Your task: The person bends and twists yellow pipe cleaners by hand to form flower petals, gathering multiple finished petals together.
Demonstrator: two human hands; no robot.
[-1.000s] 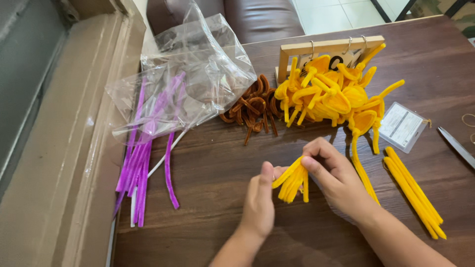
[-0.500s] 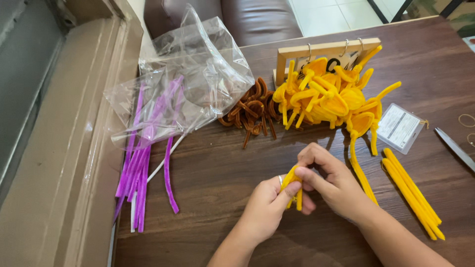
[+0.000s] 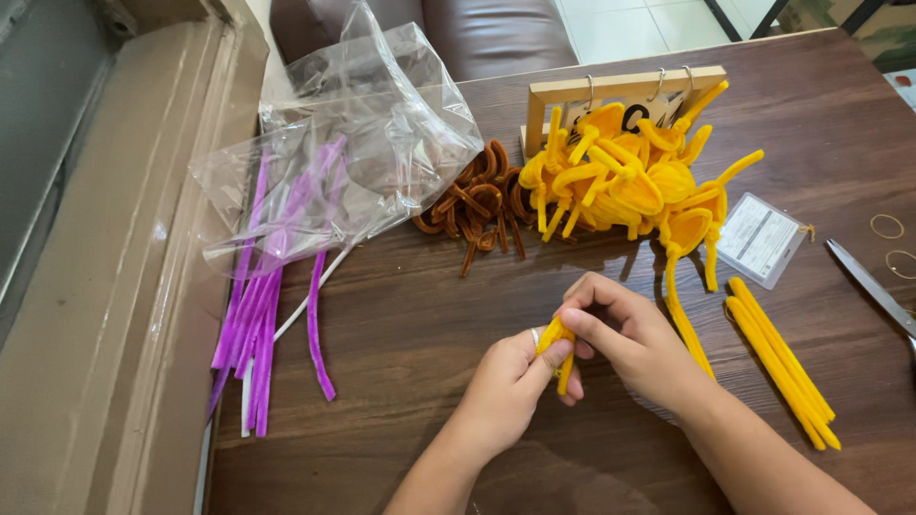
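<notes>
A big dark brown wooden table fills most of the view. On its far left side lies a crinkly clear plastic bag with long fuzzy purple pipe cleaners sticking out of it. At the back sits a big pile of bent fuzzy yellow pipe cleaners, leaning on a small light wooden frame. Beside the pile is a smaller heap of curled brown pipe cleaners. A bundle of straight yellow pipe cleaners lies on the right. The left hand and right hand meet above the middle of the table. Both are closed, pinching one small folded yellow pipe cleaner piece between their fingers.
</notes>
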